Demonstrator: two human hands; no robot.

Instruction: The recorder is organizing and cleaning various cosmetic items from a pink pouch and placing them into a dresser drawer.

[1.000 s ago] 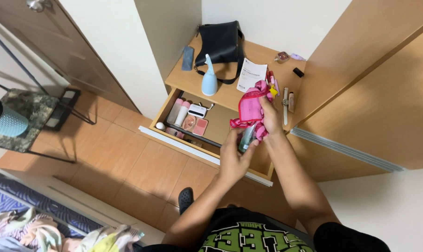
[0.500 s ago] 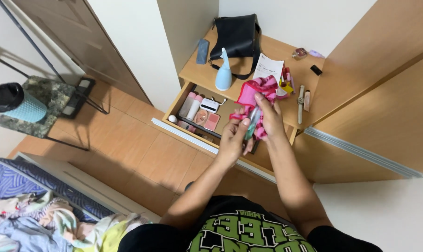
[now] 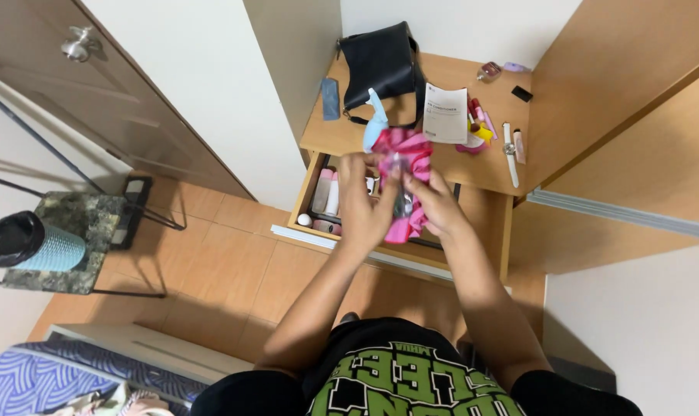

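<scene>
Over an open drawer (image 3: 319,202), both hands grasp a pink cloth (image 3: 408,154): the left hand (image 3: 362,202) grips its near edge, the right hand (image 3: 433,202) clasps a small dark bottle (image 3: 401,202) against it. A black bag (image 3: 380,65), leaflet (image 3: 445,114) and blue bottle (image 3: 374,128) lie on the desk (image 3: 480,166) behind.

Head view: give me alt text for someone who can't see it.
Both hands, left hand and right hand, hold a pink cloth and a small dark object above an open drawer of a wooden desk bearing a black bag.
</scene>
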